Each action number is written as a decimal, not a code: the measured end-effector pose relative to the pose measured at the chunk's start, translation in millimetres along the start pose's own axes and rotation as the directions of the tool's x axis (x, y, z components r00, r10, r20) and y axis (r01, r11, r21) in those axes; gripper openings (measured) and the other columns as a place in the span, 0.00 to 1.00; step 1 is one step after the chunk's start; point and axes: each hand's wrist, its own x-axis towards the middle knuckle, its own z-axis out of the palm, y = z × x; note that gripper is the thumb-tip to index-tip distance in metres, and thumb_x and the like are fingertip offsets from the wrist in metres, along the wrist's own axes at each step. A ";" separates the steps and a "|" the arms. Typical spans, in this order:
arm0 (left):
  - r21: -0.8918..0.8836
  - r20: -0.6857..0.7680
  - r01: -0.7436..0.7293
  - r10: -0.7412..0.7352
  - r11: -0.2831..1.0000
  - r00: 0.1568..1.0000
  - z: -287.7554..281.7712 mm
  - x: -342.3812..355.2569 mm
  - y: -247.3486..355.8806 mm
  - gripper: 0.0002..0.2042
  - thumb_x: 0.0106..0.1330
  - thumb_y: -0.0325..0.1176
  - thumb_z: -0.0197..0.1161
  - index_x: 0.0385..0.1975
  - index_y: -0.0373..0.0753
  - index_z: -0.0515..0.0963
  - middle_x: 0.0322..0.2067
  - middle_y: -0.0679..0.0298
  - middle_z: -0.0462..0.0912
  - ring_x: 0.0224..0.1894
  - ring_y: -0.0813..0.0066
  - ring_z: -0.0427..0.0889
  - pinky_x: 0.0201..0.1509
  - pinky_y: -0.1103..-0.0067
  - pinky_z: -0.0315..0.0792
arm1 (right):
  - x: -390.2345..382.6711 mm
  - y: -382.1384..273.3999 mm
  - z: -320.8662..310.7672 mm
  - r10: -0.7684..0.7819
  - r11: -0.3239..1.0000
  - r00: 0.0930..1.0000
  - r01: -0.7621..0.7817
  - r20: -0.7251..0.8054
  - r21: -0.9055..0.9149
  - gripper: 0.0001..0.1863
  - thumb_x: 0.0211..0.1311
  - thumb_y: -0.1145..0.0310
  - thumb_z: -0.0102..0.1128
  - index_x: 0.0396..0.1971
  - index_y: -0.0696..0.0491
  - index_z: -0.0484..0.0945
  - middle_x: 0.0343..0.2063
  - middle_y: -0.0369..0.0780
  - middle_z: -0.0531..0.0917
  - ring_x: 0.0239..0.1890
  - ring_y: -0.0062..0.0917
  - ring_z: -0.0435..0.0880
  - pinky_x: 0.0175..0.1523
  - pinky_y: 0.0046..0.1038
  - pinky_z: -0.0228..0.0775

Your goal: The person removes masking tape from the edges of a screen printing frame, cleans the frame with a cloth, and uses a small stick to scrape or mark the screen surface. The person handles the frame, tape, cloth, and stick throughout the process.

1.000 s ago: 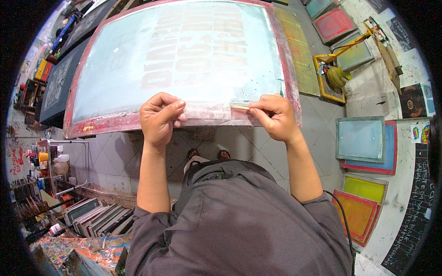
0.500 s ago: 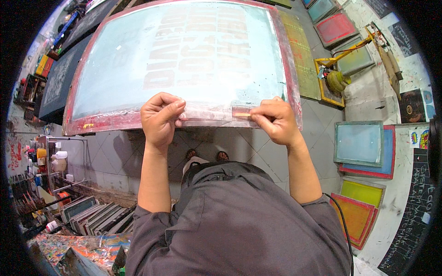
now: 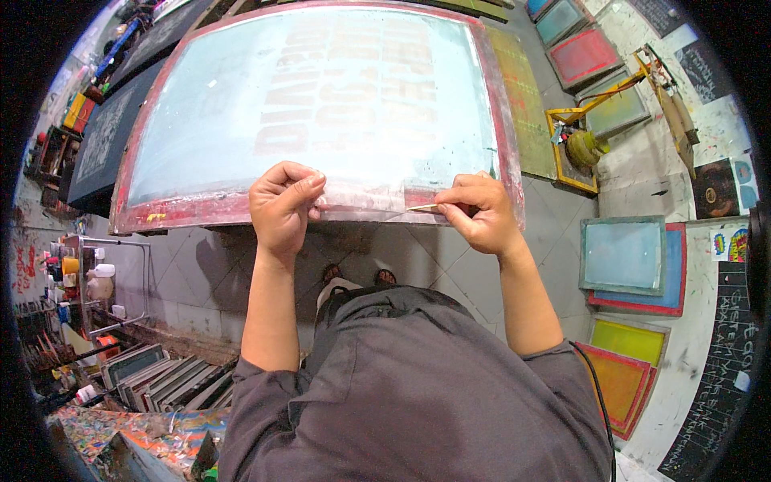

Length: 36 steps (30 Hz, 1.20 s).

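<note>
A large screen (image 3: 201, 112) with a pale blue mesh, faint lettering and a red-stained frame lies before me. At its near edge, my left hand (image 3: 285, 210) is closed, pinching a clear, thin strip (image 3: 369, 202) that stretches rightward along the frame; its exact edges are hard to see. My right hand (image 3: 480, 213) is closed on a thin pale stick (image 3: 419, 207), lying level over the red near border where the clear strip ends.
Coloured screens (image 3: 622, 253) lean at the right, near a yellow metal device (image 3: 572, 128). Dark boards (image 3: 108, 136) sit left of the big screen. Lower left are a metal rack (image 3: 112, 313) and stacked frames (image 3: 165, 377). My sandalled feet stand on grey tiles (image 3: 201, 273).
My right hand and the pale stick have moved down toward the screen's near edge. My left hand keeps its pinch with a slight shift right, and the view has shifted a little.
</note>
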 end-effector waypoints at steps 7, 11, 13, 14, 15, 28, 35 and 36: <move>-0.015 0.012 -0.001 0.001 1.000 1.000 -2.3 -0.2 -1.0 0.03 0.54 0.23 0.63 0.24 0.32 0.75 0.20 0.61 0.77 0.18 0.79 0.75 0.17 0.87 0.67 | -1.7 -1.0 2.3 -0.025 0.998 1.000 0.024 -0.014 -0.056 0.04 0.41 0.77 0.59 0.20 0.53 0.79 0.12 0.34 0.70 0.15 0.22 0.63 0.28 0.24 0.50; 0.010 0.007 -0.018 0.018 1.000 1.000 -0.4 0.7 -1.7 0.03 0.54 0.23 0.63 0.24 0.32 0.75 0.20 0.61 0.77 0.18 0.79 0.75 0.17 0.87 0.67 | -2.2 -1.7 5.0 -0.076 0.986 0.997 0.074 -0.010 -0.152 0.03 0.41 0.73 0.59 0.20 0.50 0.79 0.13 0.35 0.72 0.16 0.28 0.67 0.28 0.28 0.52; 0.006 0.015 0.003 -0.003 1.000 1.000 -1.8 0.9 -1.6 0.03 0.54 0.23 0.63 0.24 0.32 0.75 0.20 0.61 0.77 0.18 0.79 0.74 0.17 0.87 0.67 | -0.3 -2.5 4.6 -0.077 0.986 0.997 0.075 -0.002 -0.150 0.03 0.41 0.73 0.59 0.21 0.51 0.79 0.14 0.36 0.72 0.16 0.27 0.67 0.27 0.27 0.53; 0.004 0.018 0.014 -0.014 1.000 1.000 -2.5 0.9 -1.4 0.03 0.54 0.23 0.63 0.24 0.32 0.75 0.20 0.61 0.77 0.18 0.79 0.74 0.17 0.87 0.67 | 1.2 -2.7 2.7 -0.087 0.988 0.996 0.087 0.006 -0.128 0.03 0.42 0.76 0.59 0.21 0.53 0.79 0.14 0.35 0.71 0.16 0.24 0.66 0.27 0.26 0.53; -0.001 0.018 0.018 -0.018 1.000 1.000 -2.7 0.8 -0.7 0.03 0.54 0.23 0.62 0.24 0.32 0.75 0.20 0.61 0.77 0.18 0.79 0.74 0.17 0.87 0.67 | 2.8 -3.6 1.4 -0.095 0.990 0.995 0.096 0.014 -0.106 0.04 0.42 0.78 0.58 0.22 0.55 0.79 0.14 0.34 0.71 0.16 0.21 0.64 0.27 0.24 0.53; -0.028 -0.012 0.019 -0.019 0.999 1.000 2.0 -2.6 1.1 0.03 0.55 0.22 0.62 0.24 0.31 0.74 0.19 0.60 0.77 0.18 0.79 0.74 0.17 0.87 0.67 | 8.5 -2.5 15.1 0.016 0.999 0.981 -0.009 -0.196 0.037 0.03 0.39 0.78 0.59 0.19 0.57 0.79 0.12 0.38 0.71 0.14 0.24 0.69 0.19 0.24 0.58; -0.019 -0.003 0.013 -0.013 1.000 1.000 1.4 -1.4 0.5 0.03 0.55 0.23 0.62 0.24 0.32 0.75 0.19 0.61 0.77 0.17 0.79 0.74 0.17 0.87 0.66 | 6.1 0.8 8.2 0.009 0.991 0.995 0.004 -0.103 0.131 0.03 0.39 0.79 0.59 0.19 0.58 0.79 0.12 0.39 0.71 0.13 0.23 0.69 0.19 0.24 0.59; -0.014 -0.005 0.006 -0.006 1.000 1.000 0.8 -1.0 0.0 0.03 0.55 0.23 0.62 0.24 0.32 0.75 0.19 0.61 0.77 0.17 0.79 0.74 0.17 0.87 0.66 | 5.2 1.0 9.5 0.056 0.988 0.988 -0.035 -0.143 0.149 0.03 0.40 0.79 0.59 0.19 0.58 0.78 0.12 0.39 0.71 0.13 0.23 0.69 0.19 0.24 0.58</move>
